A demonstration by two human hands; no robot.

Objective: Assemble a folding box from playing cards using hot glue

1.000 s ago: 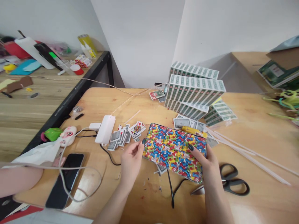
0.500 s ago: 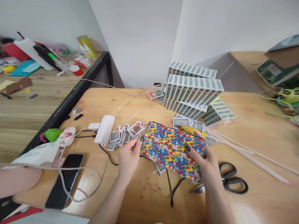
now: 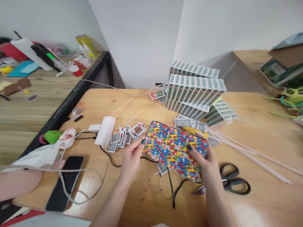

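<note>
Between my two hands is a flat rectangular panel (image 3: 174, 148) with a busy red, blue and yellow pattern and a dark edge, held tilted above the table. My left hand (image 3: 132, 157) pinches its left edge between thumb and fingers. On the right side, my right hand (image 3: 207, 160) grips it, thumb on top and fingers underneath. Loose playing cards (image 3: 120, 137) lie to the left of the panel, and more grey-backed cards (image 3: 184, 123) lie behind it. A yellow tool (image 3: 194, 131) partly shows past its far edge. Black-handled scissors (image 3: 233, 179) rest by my right wrist.
Stacked card boxes (image 3: 194, 91) stand at the back. Pale plastic strips (image 3: 251, 157) stretch across the right side. A white power strip (image 3: 105, 130), cables and a phone (image 3: 65, 183) are on the left. Another person's arm (image 3: 19, 184) reaches in at the left edge.
The panel stays in both hands with almost the same tilt. The whole view has shifted very slightly; nothing has been let go or picked up.
</note>
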